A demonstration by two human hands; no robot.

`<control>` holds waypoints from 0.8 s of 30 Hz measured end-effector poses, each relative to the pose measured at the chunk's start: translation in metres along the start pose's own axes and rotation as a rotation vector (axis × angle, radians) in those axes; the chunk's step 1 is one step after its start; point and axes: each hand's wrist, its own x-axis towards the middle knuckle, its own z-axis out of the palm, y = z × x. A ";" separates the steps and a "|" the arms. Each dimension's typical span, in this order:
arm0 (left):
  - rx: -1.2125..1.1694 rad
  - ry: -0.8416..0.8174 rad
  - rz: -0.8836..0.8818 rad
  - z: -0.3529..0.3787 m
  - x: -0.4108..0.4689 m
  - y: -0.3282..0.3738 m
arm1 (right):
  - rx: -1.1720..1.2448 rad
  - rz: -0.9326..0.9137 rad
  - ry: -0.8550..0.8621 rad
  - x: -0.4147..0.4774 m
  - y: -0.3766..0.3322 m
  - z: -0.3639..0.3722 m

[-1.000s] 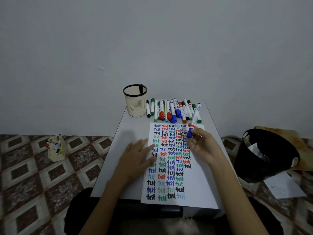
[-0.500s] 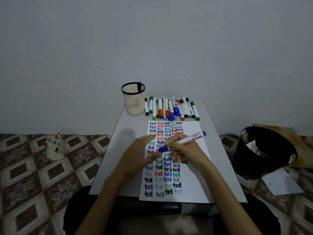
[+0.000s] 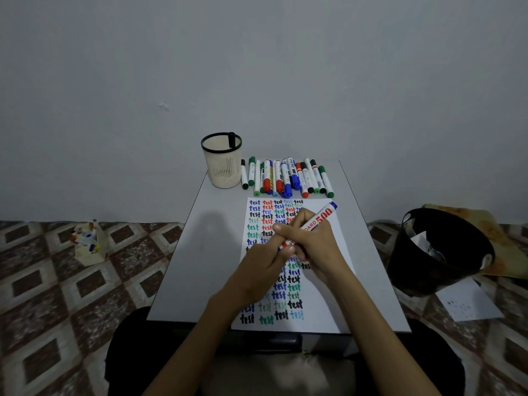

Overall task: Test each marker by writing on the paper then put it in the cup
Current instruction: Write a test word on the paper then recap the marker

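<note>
Now both hands meet over paper (image 3: 328, 295), mid-sheet. Right hand (image 3: 317, 244) grips marker (image 3: 321, 219) by barrel, fingers curled round it; blue end points up-right, clear of sheet. Left hand (image 3: 261, 271) pinches marker's lower end. Cup (image 3: 221, 167) upright at far left of table (image 3: 200, 252), just beside marker row (image 3: 285, 178). Bin (image 3: 437, 252) on floor, right.
</note>
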 end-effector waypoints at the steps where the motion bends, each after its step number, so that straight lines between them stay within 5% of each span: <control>1: -0.036 0.034 0.017 0.002 -0.001 -0.001 | 0.022 0.025 -0.028 0.000 -0.001 -0.003; 12: -0.309 0.132 -0.046 0.019 -0.012 0.008 | 0.240 0.119 -0.216 -0.004 0.010 -0.017; 16: -0.414 0.167 -0.127 0.023 -0.019 0.012 | 0.137 0.061 -0.328 -0.001 0.003 -0.024; 19: -0.292 0.187 -0.054 0.018 -0.015 0.011 | 0.105 0.059 -0.304 0.002 -0.006 -0.025; 24: 0.243 0.179 -0.015 -0.014 -0.009 -0.014 | 0.149 -0.004 -0.013 0.002 -0.012 -0.037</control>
